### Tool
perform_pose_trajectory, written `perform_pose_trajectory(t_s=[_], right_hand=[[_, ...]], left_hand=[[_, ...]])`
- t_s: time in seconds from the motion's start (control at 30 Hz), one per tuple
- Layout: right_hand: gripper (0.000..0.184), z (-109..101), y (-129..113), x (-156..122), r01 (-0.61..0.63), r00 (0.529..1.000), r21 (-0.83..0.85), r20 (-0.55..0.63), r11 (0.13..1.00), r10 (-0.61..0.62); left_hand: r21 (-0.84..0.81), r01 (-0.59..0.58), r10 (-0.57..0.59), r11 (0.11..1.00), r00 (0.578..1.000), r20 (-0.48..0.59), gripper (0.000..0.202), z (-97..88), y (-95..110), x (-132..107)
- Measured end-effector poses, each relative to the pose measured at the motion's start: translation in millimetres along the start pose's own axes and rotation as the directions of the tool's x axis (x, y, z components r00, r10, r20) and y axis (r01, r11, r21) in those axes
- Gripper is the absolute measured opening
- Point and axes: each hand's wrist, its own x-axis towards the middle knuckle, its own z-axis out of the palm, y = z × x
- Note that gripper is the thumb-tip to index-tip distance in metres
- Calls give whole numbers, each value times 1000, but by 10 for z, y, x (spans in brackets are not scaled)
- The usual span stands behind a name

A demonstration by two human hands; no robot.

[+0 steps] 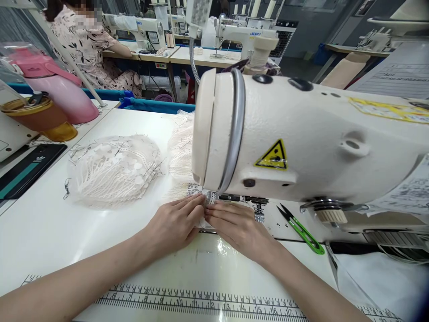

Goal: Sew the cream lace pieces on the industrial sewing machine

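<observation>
Both hands meet at the needle area beneath the head of a cream sewing machine [284, 134]. My left hand [179, 219] presses its closed fingers onto a piece of pale lace fabric [181, 192]. From the other side, my right hand [236, 223] lies with its fingers together on the same fabric, fingertips almost touching the left ones. A patterned strip [210, 197] shows just beyond the fingertips. The needle and presser foot are mostly hidden by the machine head. More lace [181, 147] spreads behind, partly covered by the machine.
A round stack of lace pieces [115, 172] with loose threads lies left. Green thread snips [301, 230] rest right of the needle area. A pink bottle [60, 85], a brown cup [43, 116] and a dark phone [31, 170] stand or lie far left. A ruler strip [194, 302] runs along the front.
</observation>
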Motion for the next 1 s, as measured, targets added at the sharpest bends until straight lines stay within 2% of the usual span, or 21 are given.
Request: perform_pose_trajectory(t_s=[0.13,0.37,0.57,0.77,0.9,1.0], right_hand=[[17,9,16,19,9,1000,6,-16,1000,-9],[20,82,49,-79,-76,997,17,14,997,76],[25,82,72,-83,-104,994,33,25,994,103],[22,31,99,-41,-99,994,83,52,992,95],[23,10,121,-60,-156,985,88,93,984,148],[26,4,130,-94,-179,982,70,79,981,173]], left_hand=[[22,15,-15,1000,1000,-2,16,3,4,13],[48,35,-37,998,999,29,18,22,15,4],[86,52,-57,995,996,64,30,18,29,19],[128,10,-16,992,999,44,38,35,21,5],[140,0,-8,990,998,57,37,49,14,-13],[132,-6,-2,991,998,64,37,47,11,-12]])
